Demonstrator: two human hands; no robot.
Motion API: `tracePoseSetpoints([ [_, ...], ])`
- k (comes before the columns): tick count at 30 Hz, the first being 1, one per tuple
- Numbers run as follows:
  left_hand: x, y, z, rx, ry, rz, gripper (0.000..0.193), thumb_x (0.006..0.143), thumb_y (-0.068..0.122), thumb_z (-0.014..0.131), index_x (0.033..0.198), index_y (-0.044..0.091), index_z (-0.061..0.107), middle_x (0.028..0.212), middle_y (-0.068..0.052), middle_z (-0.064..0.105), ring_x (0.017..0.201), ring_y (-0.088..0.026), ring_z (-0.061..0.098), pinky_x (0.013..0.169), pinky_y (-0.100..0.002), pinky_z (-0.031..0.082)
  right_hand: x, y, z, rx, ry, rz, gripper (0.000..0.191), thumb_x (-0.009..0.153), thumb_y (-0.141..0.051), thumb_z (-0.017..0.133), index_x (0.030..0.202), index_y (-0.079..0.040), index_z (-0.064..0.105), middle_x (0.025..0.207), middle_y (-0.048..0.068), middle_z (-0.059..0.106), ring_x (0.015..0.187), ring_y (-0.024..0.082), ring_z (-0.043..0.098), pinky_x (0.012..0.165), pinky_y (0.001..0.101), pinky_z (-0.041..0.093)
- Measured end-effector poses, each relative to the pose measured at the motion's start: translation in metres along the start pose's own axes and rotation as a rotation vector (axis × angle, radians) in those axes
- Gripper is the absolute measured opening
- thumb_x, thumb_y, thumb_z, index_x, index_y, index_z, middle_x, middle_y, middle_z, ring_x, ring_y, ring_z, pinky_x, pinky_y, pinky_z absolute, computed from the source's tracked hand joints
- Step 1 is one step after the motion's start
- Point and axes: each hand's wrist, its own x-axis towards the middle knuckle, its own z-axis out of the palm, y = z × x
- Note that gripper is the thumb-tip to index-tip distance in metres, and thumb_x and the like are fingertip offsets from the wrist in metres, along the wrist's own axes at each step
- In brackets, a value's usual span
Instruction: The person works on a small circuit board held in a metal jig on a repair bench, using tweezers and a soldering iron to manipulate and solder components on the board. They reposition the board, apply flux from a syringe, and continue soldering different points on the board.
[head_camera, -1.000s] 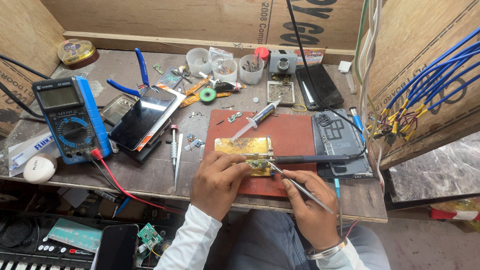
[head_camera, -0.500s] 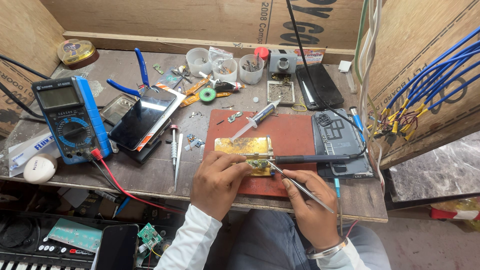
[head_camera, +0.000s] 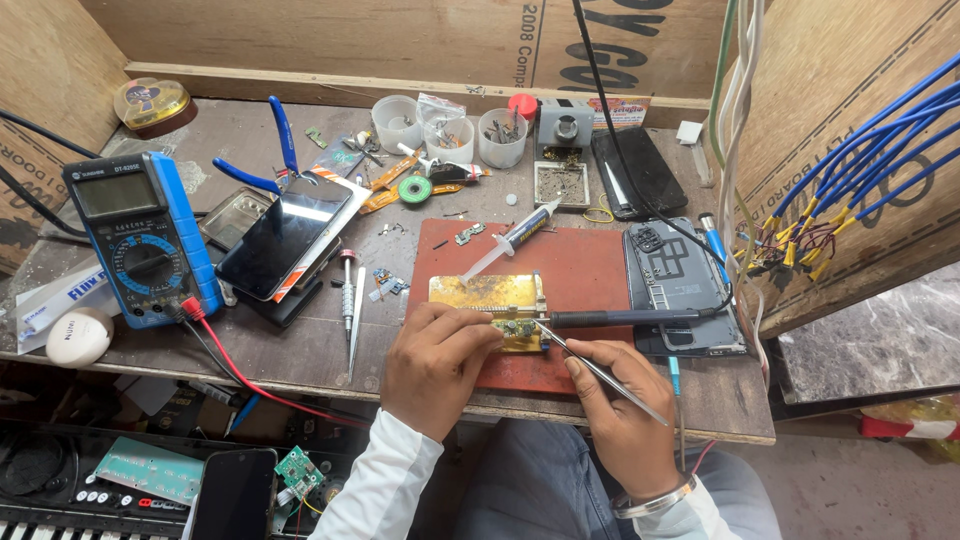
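left hand (head_camera: 432, 362) closed, pinning small circuit board (head_camera: 517, 328) on gold holder plate (head_camera: 487, 293) | right hand (head_camera: 622, 400) pinching tweezers (head_camera: 600, 370), tips at board's 4 o'clock | soldering iron (head_camera: 610, 318) resting at 3 o'clock

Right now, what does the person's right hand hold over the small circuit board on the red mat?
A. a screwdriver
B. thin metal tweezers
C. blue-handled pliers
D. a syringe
B: the right hand grips thin metal tweezers whose tips reach the small circuit board, while the syringe lies untouched farther back on the red mat.
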Motion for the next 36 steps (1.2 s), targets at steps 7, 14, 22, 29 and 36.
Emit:
tracePoseSetpoints([
  [7, 0.0004, 0.0008, 0.0005, -0.044, 0.021, -0.054, 0.020, 0.081, 0.018, 0.082, 0.098, 0.012, 0.075, 0.094, -0.001, 0.076, 0.094, -0.023, 0.068, 0.081, -0.038, 0.055, 0.0001, 0.0000, 0.0004, 0.001, -0.002, 0.009, 0.018, 0.089, -0.010, 0.074, 0.106, -0.004, 0.076, 0.094, 0.007, 0.078, 0.080, 0.014, 0.074, 0.069, 0.0265, 0.056],
  [14, -0.0009, 0.0006, 0.0009, -0.067, 0.028, -0.089, 0.023, 0.080, 0.018, 0.083, 0.100, 0.011, 0.075, 0.090, -0.004, 0.074, 0.091, -0.023, 0.069, 0.077, -0.037, 0.056, -0.0001, 0.0001, 0.0006, 0.003, 0.000, 0.009, 0.018, 0.089, -0.010, 0.073, 0.107, -0.005, 0.076, 0.094, 0.007, 0.077, 0.079, 0.013, 0.073, 0.068, 0.0263, 0.055],
  [22, -0.0029, -0.0016, 0.0024, -0.067, 0.012, -0.114, 0.025, 0.081, 0.019, 0.083, 0.102, 0.011, 0.073, 0.087, -0.004, 0.072, 0.089, -0.023, 0.069, 0.075, -0.037, 0.056, 0.0001, -0.0007, 0.0010, 0.002, -0.003, 0.008, 0.018, 0.090, -0.010, 0.073, 0.107, -0.005, 0.077, 0.094, 0.007, 0.077, 0.079, 0.013, 0.073, 0.068, 0.0263, 0.055],
  [29, -0.0035, -0.0024, 0.0027, -0.060, 0.011, -0.104, 0.025, 0.081, 0.019, 0.083, 0.102, 0.012, 0.072, 0.085, -0.003, 0.073, 0.090, -0.022, 0.068, 0.075, -0.037, 0.056, 0.0000, -0.0009, 0.0009, -0.007, -0.004, -0.010, 0.018, 0.090, -0.010, 0.073, 0.107, -0.005, 0.076, 0.095, 0.007, 0.077, 0.080, 0.013, 0.073, 0.068, 0.0266, 0.055],
  [36, -0.0030, -0.0021, 0.0029, -0.060, 0.019, -0.101, 0.024, 0.081, 0.019, 0.083, 0.101, 0.012, 0.072, 0.088, -0.003, 0.073, 0.090, -0.022, 0.068, 0.075, -0.037, 0.056, 0.0001, 0.0004, 0.0013, 0.011, -0.003, 0.004, 0.018, 0.090, -0.010, 0.073, 0.107, -0.005, 0.076, 0.094, 0.007, 0.077, 0.078, 0.013, 0.073, 0.067, 0.0261, 0.055],
])
